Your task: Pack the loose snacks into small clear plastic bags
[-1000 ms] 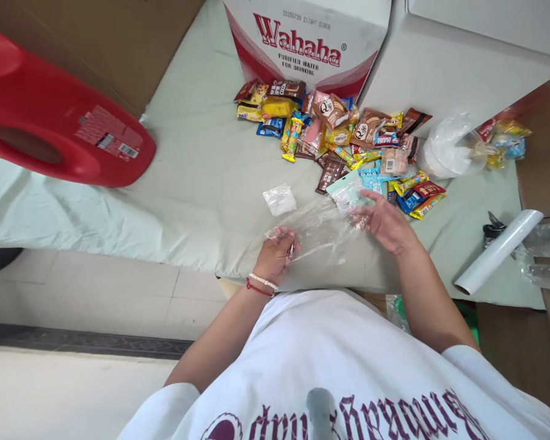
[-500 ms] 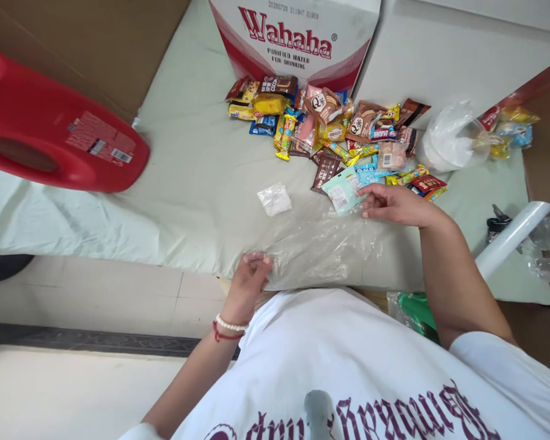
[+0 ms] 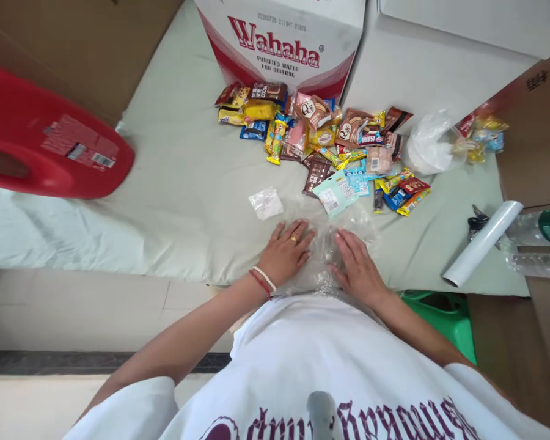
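Observation:
A clear plastic bag [image 3: 321,260] lies at the front edge of the table, under and between my hands. My left hand [image 3: 286,252], with a ring and two bracelets, rests flat on its left side, fingers spread. On its right side my right hand [image 3: 357,266] lies with fingers stretched out, palm down. Just beyond the bag is a pale green snack packet [image 3: 336,194], its lower corner near the bag. A small white packet [image 3: 266,203] sits to the far left of my left hand.
A heap of wrapped snacks [image 3: 321,137] stretches along the front of a Wahaha carton [image 3: 279,49]. To the left lies a red jug [image 3: 59,140]. On the right are a white plastic bag [image 3: 428,146], a white roll [image 3: 483,244] and clear bottles [image 3: 531,264]. Below is a green stool [image 3: 453,324].
My right hand has left the pale green packet and come down toward me onto the clear bag. My left hand has moved right and forward, flattening. The bag is now bunched closer together.

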A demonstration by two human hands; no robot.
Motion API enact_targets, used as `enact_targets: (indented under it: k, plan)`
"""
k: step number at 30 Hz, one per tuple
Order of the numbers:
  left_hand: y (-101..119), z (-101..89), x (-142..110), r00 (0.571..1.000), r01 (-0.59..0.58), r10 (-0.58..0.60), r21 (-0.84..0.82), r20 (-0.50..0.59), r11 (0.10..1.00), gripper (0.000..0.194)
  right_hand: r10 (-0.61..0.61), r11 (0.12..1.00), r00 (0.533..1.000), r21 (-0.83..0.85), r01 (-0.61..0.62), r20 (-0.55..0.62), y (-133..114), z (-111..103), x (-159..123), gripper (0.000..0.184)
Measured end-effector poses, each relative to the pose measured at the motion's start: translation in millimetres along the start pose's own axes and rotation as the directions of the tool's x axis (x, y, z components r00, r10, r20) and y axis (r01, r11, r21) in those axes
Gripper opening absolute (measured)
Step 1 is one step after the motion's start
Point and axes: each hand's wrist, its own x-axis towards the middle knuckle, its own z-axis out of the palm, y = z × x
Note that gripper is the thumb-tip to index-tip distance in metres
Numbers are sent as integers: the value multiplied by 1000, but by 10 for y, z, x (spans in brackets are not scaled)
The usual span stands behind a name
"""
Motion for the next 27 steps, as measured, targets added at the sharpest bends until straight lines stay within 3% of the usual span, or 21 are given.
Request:
enact_targets:
  k: [3,6,8,12,15,18,20,24,27]
  plan:
    - [-114,117,-68,998,50,-53,71,36,996,60,134,990,991,-54,-132,28,397,-62,-352,69]
    - [-197,96,-227,994,110,-113,117,12,987,73,247,969,968,-24,-248,-36,763,-419,-484,50]
    - [-216,74,-298,990,136,-138,132,7,982,82,309,951,948,54,-306,-75,911,-697,-361,33]
    - [-204,83,-350,988,151,-155,148,17,977,93,387,922,895,85,-378,-222,1042,-1076,391,25]
    - [-193,103,-382,988,148,-154,161,19,976,95,377,912,876,-45,-407,-300,1169,-1125,1130,25]
    - [-188,105,-430,988,148,-154,175,18,973,95,343,895,867,-155,-419,-360,1284,-1029,1746,31]
    - [-182,97,-455,988,151,-156,175,16,973,96,267,923,899,-178,-342,-346,1277,-929,2060,33]
    - [-168,75,-465,987,156,-162,167,20,974,101,78,966,953,-213,-144,-292,1052,-704,2598,45]
    - [-164,63,-455,984,169,-177,165,33,972,103,29,961,958,-257,-106,-285,861,-491,3028,64]
